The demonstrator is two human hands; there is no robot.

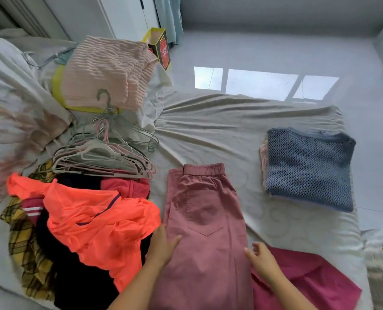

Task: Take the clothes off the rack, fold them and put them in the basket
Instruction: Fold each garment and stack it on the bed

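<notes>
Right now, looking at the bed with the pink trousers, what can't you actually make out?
- Pink trousers: the legs are cut off by the bottom edge of the head view.
- Folded stack: the blue dotted top hides the pieces beneath.
- Unfolded pile: the orange garment covers the dark clothes under it.
- Yellow container: the pink striped knit hides its inside.

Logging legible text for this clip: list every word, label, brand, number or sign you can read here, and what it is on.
Nothing here can be read.
Yellow and dark gift bag beside the bed: its red panel carries markings, too blurred to read.
Pink trousers, blue patterned folded top, orange garment, striped pink knit: no print or label visible.
</notes>
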